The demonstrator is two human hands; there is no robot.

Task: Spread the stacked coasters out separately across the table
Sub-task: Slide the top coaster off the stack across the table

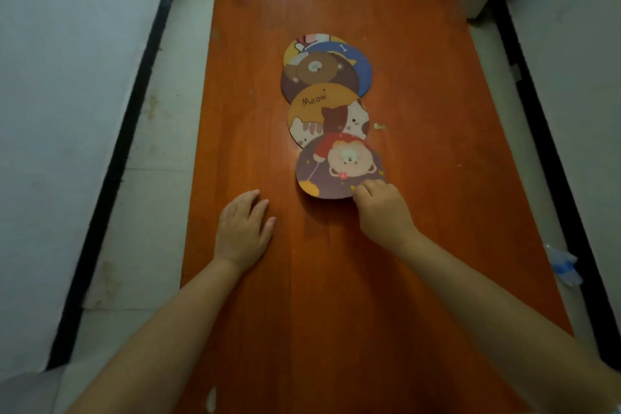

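Hidden: the four farther coasters are each partly covered by the next.
Coasters: five, overlapping in a row mid-desk (420,94).
Nearest coaster (336,171): purple, bear picture, lowest in the row.
Right hand (383,208): fingers pinching the purple coaster's near edge.
Left hand (243,228): flat, released, on the desk beside it.

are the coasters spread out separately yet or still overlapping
Still overlapping. The five coasters lie fanned in a chain, each partly covering the next. The right hand pinches the nearest, purple coaster, which overlaps the Meow coaster.
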